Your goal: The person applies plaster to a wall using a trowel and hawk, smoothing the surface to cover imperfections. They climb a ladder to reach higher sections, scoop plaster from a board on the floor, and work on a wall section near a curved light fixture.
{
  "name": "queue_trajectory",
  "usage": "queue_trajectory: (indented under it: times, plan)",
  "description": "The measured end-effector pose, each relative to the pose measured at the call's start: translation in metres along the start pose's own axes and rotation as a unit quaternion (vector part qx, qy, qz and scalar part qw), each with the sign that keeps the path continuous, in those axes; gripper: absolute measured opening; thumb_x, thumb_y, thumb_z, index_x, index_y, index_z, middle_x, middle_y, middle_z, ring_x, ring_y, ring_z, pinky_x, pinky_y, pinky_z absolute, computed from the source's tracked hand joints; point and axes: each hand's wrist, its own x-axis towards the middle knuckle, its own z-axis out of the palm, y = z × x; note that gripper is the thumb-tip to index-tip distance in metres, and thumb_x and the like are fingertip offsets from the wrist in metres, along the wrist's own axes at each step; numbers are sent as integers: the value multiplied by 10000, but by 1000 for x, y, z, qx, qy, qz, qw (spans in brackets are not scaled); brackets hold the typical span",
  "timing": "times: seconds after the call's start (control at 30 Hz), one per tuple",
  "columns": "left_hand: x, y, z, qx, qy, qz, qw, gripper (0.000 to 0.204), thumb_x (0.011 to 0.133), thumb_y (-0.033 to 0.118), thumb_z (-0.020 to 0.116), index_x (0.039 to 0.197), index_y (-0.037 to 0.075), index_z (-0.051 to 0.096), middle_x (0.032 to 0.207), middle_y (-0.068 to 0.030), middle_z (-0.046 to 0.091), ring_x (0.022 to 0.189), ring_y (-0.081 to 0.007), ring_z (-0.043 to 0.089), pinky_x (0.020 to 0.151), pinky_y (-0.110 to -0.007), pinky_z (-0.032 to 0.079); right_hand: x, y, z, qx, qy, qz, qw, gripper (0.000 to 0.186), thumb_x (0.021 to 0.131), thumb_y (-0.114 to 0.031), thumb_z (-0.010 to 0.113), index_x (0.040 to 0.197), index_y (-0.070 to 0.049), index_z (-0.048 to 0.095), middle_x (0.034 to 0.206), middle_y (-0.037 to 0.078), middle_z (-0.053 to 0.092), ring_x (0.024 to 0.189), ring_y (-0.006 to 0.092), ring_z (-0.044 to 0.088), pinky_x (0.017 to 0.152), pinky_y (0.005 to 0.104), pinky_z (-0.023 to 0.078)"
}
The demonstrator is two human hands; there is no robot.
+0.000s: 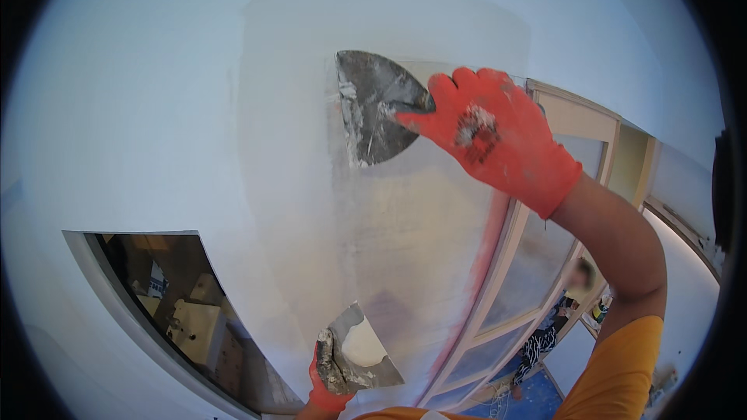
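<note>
My right hand (490,140), in a soiled red glove, grips a wide, smeared putty knife (366,124) whose straight edge lies at a pale, patched strip of wall (389,233) in the upper middle. Low in the view, my left hand (327,381), also gloved in red, holds a second, trapezoid-shaped knife (381,373) by its crusted grip, with a lump of white filler (362,346) on the blade. A reddish band runs down the wall beside a wooden frame.
A dark opening (136,264) at lower left shows a sink (194,319). At right are wooden-framed glazed panels (506,264). Beyond them a co-worker (537,350) in patterned trousers is low over blue floor covering (533,400), near cables and a white panel (564,358).
</note>
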Motion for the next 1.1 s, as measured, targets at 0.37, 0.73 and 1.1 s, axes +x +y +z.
queue_trajectory:
  times: [0.37,0.73,1.1]
  plan:
    - [23,-52,-83,129,-11,39,991,456,1019,184,502,1423,2,397,1370,-99,507,1255,-225,510,1051,-402,448,13,-5,22,-150,-67,-44,986,386,916,-146,535,1296,-184,588,889,53,500,780,207,523,716,334,442]
    - [18,-24,-56,332,-130,207,911,694,799,148,793,1377,-10,443,1319,-99,541,1222,-211,525,1030,-387,440,-44,13,35,-373,-158,-29,914,411,916,-118,533,1325,-155,543,995,113,566,839,200,578,774,348,493]
    - [36,-23,-48,-121,-49,-109,985,372,1016,319,505,1331,122,532,1273,-36,594,1121,-220,603,808,-453,572,-126,-25,-46,104,-217,193,951,281,911,-27,577,1171,-129,609,1061,56,672,863,180,670,704,310,561]
